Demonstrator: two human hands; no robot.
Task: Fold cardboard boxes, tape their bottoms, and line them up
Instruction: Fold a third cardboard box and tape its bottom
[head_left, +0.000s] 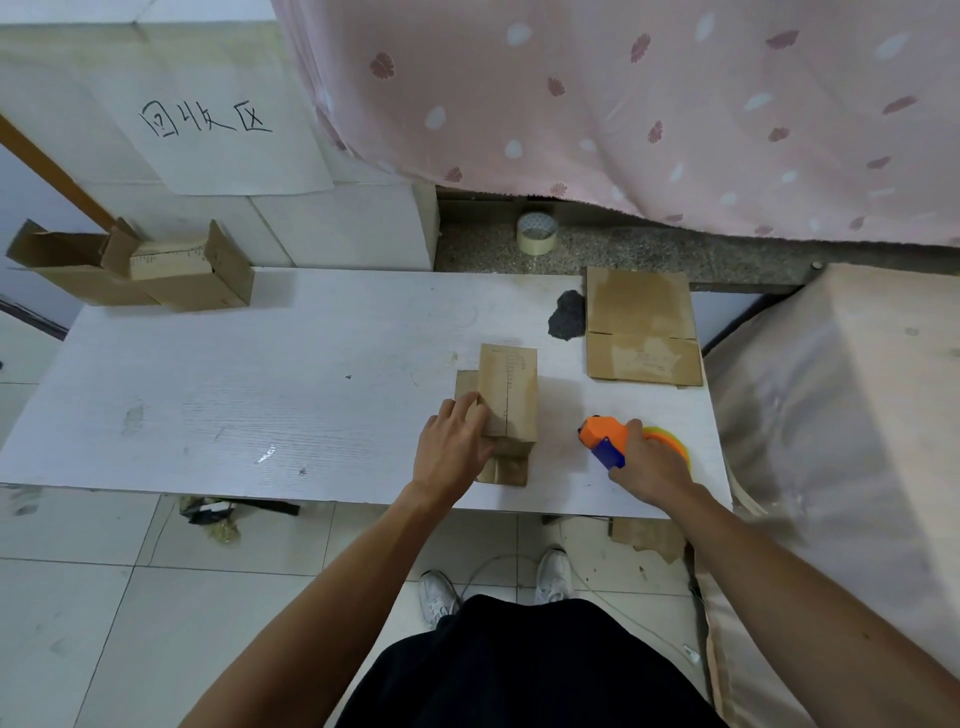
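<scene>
- White surface (260, 374): the folded box (511, 395) stands near the front edge, right of centre.
- Left grip (457, 436), fingers flat, presses on the box's left side; slackening could let the flaps spring apart.
- Right grip (649, 467) is wrapped round the tape dispenser (605, 439) beside the box; a skewed pass may tape the seam crooked.

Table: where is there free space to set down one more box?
The widest bare patch is the left half of the table, between the folded boxes at the far corner and the box under the left hand. The right side is crowded: flat cardboard, tape dispenser, right hand.
</scene>
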